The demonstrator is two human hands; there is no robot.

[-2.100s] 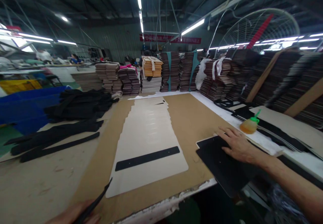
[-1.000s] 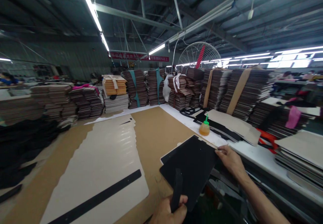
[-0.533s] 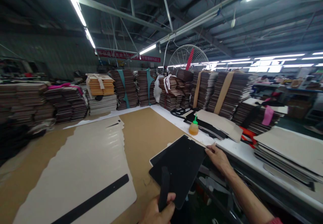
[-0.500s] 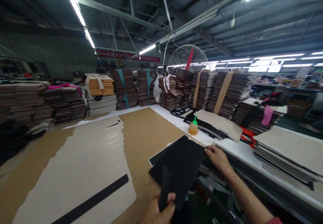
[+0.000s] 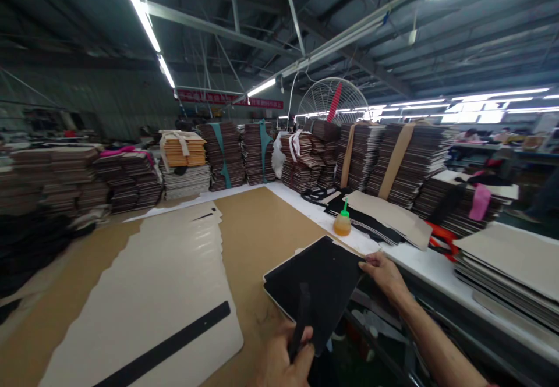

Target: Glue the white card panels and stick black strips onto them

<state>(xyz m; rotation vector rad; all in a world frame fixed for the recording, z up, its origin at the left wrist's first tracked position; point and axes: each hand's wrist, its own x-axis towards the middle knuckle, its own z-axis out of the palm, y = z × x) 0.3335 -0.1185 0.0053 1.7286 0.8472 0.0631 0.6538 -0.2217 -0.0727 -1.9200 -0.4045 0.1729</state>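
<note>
My left hand [image 5: 286, 355] is closed around a flat black strip-shaped piece [image 5: 300, 317], which points up over a black panel [image 5: 325, 282]; its exact kind I cannot tell. At the panel's right corner, my right hand [image 5: 385, 273] pinches the edge between thumb and fingers. A thin pale rim shows along the panel's left side. The panel lies on the brown tabletop [image 5: 248, 230], its near part reaching past the table edge. To the left, overlapping pale sheets [image 5: 161, 294] are fanned out, the front one carrying a black strip [image 5: 174, 340].
A squeeze bottle [image 5: 342, 224] with a green nozzle and amber liquid stands beyond the panel. Pale and black pieces [image 5: 388, 215] lie behind it. Tall tied stacks [image 5: 406, 163] line the back. More pale boards [image 5: 510, 265] are piled at right, near a wire-caged fan [image 5: 334, 102].
The black panel has shifted to lie almost squarely over the pale-edged piece beneath it. Both hands keep their grips. The whole view has swung slightly left.
</note>
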